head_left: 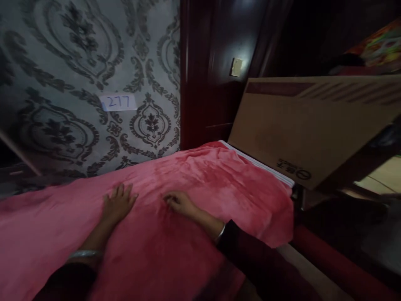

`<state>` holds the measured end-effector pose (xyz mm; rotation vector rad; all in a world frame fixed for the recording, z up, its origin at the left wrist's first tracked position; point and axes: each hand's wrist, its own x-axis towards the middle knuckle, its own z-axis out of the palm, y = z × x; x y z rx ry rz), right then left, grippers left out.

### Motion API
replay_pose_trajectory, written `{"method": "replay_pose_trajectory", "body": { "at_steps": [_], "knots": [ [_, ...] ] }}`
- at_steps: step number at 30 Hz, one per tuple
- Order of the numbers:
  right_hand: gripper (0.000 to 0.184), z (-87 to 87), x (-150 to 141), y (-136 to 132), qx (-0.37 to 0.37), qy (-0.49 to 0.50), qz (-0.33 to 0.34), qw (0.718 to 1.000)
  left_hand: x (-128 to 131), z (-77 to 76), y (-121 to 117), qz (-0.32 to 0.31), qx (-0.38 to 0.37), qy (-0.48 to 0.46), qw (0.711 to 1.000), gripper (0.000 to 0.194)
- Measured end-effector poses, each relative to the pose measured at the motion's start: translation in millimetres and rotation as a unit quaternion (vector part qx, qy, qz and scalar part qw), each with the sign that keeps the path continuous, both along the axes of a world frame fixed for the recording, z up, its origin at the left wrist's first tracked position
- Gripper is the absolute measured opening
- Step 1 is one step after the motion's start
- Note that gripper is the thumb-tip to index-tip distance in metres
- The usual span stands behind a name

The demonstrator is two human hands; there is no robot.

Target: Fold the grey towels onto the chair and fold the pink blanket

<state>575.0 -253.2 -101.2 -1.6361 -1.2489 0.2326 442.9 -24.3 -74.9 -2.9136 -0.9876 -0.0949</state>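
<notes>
A pink-red plush blanket [200,179] covers the surface in front of me, with soft wrinkles toward its far right part. My left hand [118,202] lies palm down on it, fingers spread. To the right, my right hand [180,202] is just over or touching the blanket, its fingers curled into a pinch. What sits between those fingertips, if anything, is too small to make out. Each wrist wears a silvery bangle, below dark sleeves.
A patterned grey wall [150,121] with a paper label reading 277 [119,102] stands behind. Right of it is a dark red wooden panel [216,62]. A large cardboard sheet or box [300,129] leans at the right, beyond the white striped edge [260,163] by the blanket.
</notes>
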Motion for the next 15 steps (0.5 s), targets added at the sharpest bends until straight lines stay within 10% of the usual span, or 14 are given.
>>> {"method": "replay_pose_trajectory", "body": {
  "at_steps": [4,10,15],
  "knots": [
    [0.031,30.2,79.9,-82.3,0.004,-0.022,-0.191,0.981,-2.0,-1.6,4.7,-0.017,0.023,0.004,1.0,0.068],
    [0.039,68.5,182.6,-237.7,-0.06,-0.033,-0.523,0.849,0.0,-0.9,4.7,-0.013,0.061,0.007,0.998,0.066],
    [0.04,76.0,236.4,-272.1,-0.111,-0.021,-0.588,0.801,0.7,-6.2,8.9,-0.002,0.052,0.022,0.998,0.069]
  ]
}}
